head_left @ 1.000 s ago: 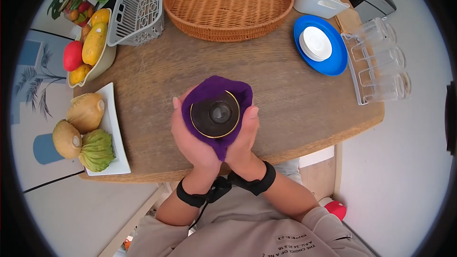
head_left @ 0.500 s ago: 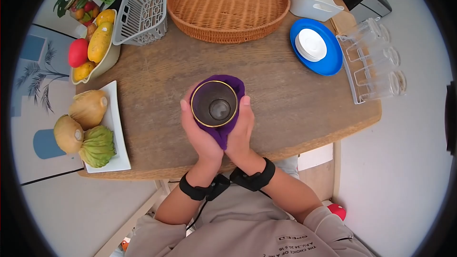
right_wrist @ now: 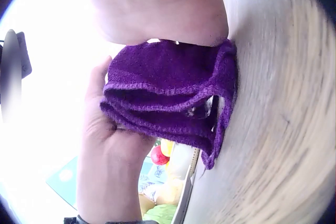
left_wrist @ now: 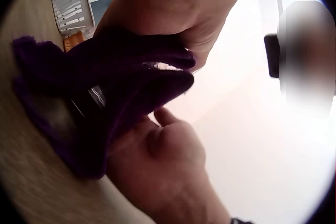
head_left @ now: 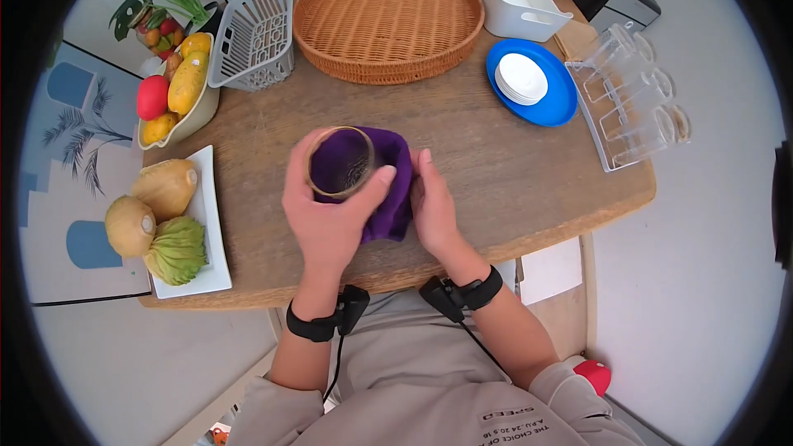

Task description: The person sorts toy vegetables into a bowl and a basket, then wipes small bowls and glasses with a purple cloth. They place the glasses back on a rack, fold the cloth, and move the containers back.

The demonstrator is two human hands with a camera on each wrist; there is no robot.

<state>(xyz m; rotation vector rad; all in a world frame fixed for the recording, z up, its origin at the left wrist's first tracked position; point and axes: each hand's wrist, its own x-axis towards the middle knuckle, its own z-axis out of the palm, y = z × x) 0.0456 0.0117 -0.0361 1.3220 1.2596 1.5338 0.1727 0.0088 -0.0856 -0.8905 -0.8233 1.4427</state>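
Observation:
A drinking glass [head_left: 340, 163] with a thin gold-coloured rim is tilted in the head view, and purple shows through its wall. My left hand [head_left: 324, 219] grips it near the rim, thumb on the near side and fingers round the far side. Folded about the glass is a purple cloth [head_left: 391, 186], its loose edge hanging toward me. Against the cloth's right side my right hand [head_left: 436, 211] holds it, thumb up and fingers partly hidden behind the folds. In the right wrist view the cloth [right_wrist: 165, 69] covers most of the glass, close over the table.
A wicker tray [head_left: 388, 64], a grey basket [head_left: 256, 33] and a white bin [head_left: 524, 21] stand at the back. Right are a blue plate [head_left: 563, 107] with small white dishes and a rack [head_left: 599, 136] of glass mugs. Left are a fruit bowl [head_left: 194, 124] and a white plate [head_left: 216, 231] of vegetables.
Both hands cupped the cloth around the glass before. My left hand has shifted up and left onto the glass near its rim, while the right has moved apart from it along the cloth.

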